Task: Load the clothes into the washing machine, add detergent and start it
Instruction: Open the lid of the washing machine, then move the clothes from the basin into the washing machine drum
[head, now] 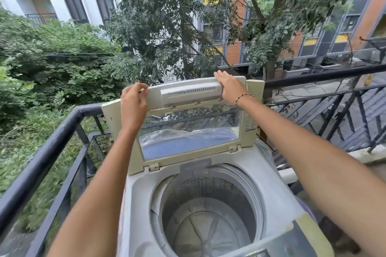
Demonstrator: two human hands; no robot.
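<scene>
Lid (188,94) of washing machine (269,181) upright in left hand (133,104) and right hand (228,87)

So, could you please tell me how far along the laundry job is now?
Done: the lid stands raised. In hand: the left hand and right hand hold its top edge. Left: the drum is empty, so loading, dosing and starting all remain.

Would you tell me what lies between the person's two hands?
In the head view, the raised lid's top panel, with its row of slots, spans from the left hand to the right hand.
</scene>
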